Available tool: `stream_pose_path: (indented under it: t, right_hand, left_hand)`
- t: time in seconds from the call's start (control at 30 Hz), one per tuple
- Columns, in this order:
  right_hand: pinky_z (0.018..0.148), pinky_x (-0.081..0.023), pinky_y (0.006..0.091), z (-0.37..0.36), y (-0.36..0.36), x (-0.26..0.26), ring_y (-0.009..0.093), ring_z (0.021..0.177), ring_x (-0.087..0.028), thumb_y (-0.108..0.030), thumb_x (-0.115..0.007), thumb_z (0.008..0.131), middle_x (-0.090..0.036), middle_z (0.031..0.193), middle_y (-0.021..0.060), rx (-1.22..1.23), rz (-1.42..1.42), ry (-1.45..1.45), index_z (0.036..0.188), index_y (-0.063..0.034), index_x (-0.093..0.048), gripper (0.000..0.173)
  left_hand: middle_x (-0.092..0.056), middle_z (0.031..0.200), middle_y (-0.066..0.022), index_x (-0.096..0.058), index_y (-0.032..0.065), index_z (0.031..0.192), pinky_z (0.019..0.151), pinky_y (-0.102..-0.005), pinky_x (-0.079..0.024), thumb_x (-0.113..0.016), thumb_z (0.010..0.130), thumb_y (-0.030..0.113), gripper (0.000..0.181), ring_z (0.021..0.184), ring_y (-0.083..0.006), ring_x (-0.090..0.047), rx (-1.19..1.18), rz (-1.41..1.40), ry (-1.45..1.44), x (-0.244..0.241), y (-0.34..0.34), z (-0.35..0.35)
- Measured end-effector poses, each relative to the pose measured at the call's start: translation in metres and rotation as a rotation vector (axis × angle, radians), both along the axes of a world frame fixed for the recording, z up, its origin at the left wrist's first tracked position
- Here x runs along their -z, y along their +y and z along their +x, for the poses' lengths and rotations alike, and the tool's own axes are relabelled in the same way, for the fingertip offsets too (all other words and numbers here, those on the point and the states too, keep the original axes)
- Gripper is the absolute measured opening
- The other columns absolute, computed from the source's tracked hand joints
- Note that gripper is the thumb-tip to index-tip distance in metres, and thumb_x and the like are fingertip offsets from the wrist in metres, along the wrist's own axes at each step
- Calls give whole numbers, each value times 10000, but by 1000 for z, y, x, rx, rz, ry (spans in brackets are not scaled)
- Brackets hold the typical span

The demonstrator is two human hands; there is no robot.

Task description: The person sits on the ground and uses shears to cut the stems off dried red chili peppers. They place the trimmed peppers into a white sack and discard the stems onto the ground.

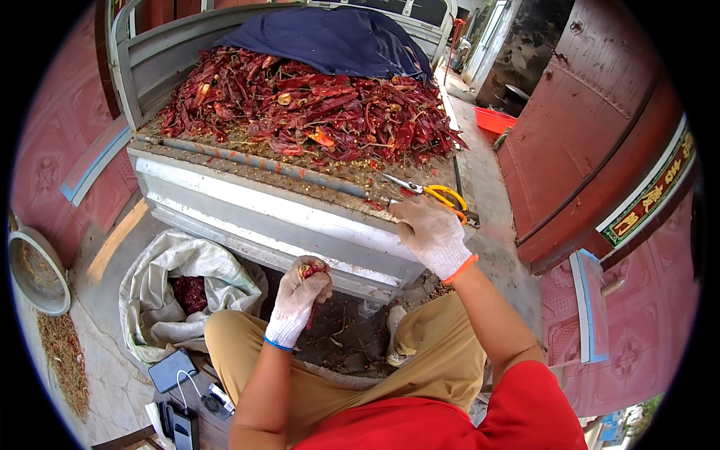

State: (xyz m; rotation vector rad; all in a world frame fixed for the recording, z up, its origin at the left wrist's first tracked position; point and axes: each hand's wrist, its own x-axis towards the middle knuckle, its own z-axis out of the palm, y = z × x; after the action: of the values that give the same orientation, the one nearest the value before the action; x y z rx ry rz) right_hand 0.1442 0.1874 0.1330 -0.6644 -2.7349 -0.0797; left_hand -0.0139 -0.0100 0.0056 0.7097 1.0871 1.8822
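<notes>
My left hand (298, 298), in a white knit glove with a blue cuff, is closed around dried red chili peppers (313, 269). Part of the bunch pokes out above the fingers and some hangs below. At the edge of the truck bed, my right hand (430, 233) wears a similar glove with an orange cuff. It touches or covers part of the scissors (416, 187), which have yellow and orange handles and point left; its fingertips are hidden, so I cannot tell whether it grips them. Behind lies a large heap of dried red chilies (337, 107).
Dark blue cloth (337, 39) covers the heap's back. A metal bar (253, 162) lies along the bed's edge. Below left stands a white woven sack (152, 281) with red contents. A phone (172, 370) and small devices lie on a wooden surface beside my leg. A red basin (494, 119) sits by the door.
</notes>
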Motion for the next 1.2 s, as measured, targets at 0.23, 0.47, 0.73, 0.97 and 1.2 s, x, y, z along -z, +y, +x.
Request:
stream_pose_path:
  t: [0.23, 0.47, 0.73, 0.97, 1.2]
  right_hand:
    - [895, -500, 466, 25, 64, -40, 370, 1078, -629, -313, -623, 804, -649, 1189, 181, 279, -191, -353, 1305, -93, -507, 560]
    - [880, -509, 438, 45, 78, -41, 367, 1067, -637, -325, -651, 746, -665, 1146, 220, 267, -344, -282, 1294, -56, -551, 618]
    - [801, -524, 457, 45, 95, -25, 376, 947, -665, -223, -645, 787, -681, 991, 217, 310, -156, -376, 1033, -28, -634, 314]
    - [803, -522, 449, 50, 46, -23, 393, 939, -670, -340, -699, 807, -685, 996, 220, 363, -358, -169, 993, 2, -622, 397]
    - [918, -487, 427, 41, -66, -9, 371, 1090, -640, -664, -773, 687, -670, 1103, 210, 235, -491, -415, 1238, -17, -563, 876]
  left_hand:
    - [-589, 781, -84, -476, -7, 1107, 603, -258, -436, -619, 894, 144, 298, 674, -134, -543, 49, -33, -29, -3, 7, 5]
    - [-610, 765, -80, -536, 15, 1011, 579, -240, -440, -598, 887, 235, 260, 645, -139, -565, 19, -78, 8, -15, 6, 12]
    - [-590, 772, -84, -535, 16, 1017, 582, -254, -451, -617, 882, 206, 247, 636, -145, -544, 125, 43, -130, 4, 12, 4]
    - [-583, 774, -80, -535, 23, 1014, 589, -253, -441, -623, 885, 194, 232, 653, -134, -534, 101, -15, -75, -3, 8, 3]
    - [-599, 821, -105, -496, -25, 1065, 614, -243, -426, -602, 877, 90, 245, 692, -118, -514, 127, 15, -68, -8, 6, 6]
